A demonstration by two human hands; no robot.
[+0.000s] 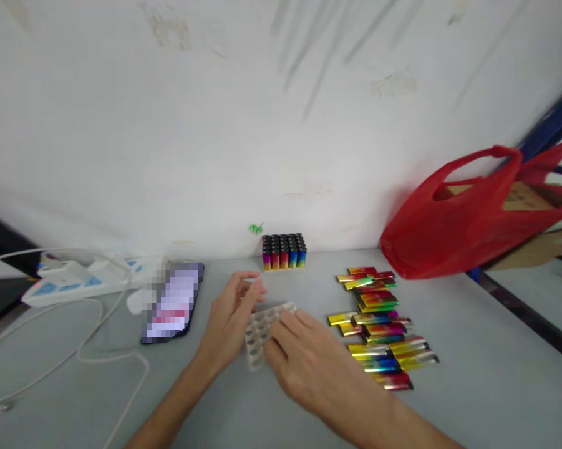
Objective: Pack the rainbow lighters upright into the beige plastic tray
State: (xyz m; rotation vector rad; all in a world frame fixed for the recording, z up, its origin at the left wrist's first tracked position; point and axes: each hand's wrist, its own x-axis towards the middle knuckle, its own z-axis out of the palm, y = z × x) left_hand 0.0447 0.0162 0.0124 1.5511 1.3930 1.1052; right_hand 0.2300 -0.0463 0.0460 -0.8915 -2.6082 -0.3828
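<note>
A pale tray with rows of round holes [257, 342] lies on the grey table between my hands. My left hand [231, 318] is at its left upper corner, thumb and fingers apart, with nothing visible between them. Over the tray's right part, my right hand [304, 358] has its fingers curled down; whatever they may hold is hidden. Behind the tray, a block of upright lighters [284, 252] with black tops and rainbow-coloured bodies stands near the wall. Several loose shiny lighters [378, 330] lie in a spread pile to the right of my right hand.
A phone [175, 302] with a lit screen lies at the left. Beyond it are a white power strip [84, 280] and loose white cables [88, 343]. A red plastic bag [468, 218] holding cardboard stands at the right back, against the white wall.
</note>
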